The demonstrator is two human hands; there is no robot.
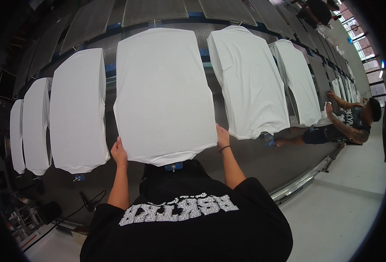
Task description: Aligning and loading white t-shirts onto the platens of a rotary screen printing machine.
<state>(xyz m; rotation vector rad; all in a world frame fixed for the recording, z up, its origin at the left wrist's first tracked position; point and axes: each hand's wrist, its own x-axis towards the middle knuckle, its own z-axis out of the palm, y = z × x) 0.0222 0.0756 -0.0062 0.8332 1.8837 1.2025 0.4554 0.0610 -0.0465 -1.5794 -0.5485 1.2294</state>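
A white T-shirt (164, 96) lies spread over the flat board in front of me. Its surface is mostly smooth, with the hem gathered at the near end above a blue clamp (174, 167). At the shirt's lower left edge, my left hand (119, 151) is closed on the cloth, thumb side up. My right hand (222, 137) grips the opposite edge, a little farther up, with some of its fingers hidden by the shirt. A dark band circles the right wrist. To the right, a second white shirt (249, 83) shows creases on its board.
More white shirts cover neighbouring boards, such as one at left (79, 113) and one at right (300, 83). Bare grey boards (156, 11) stand across the far side. A co-worker (352, 120) handles white cloth at right. A metal rail (304, 179) runs along the floor.
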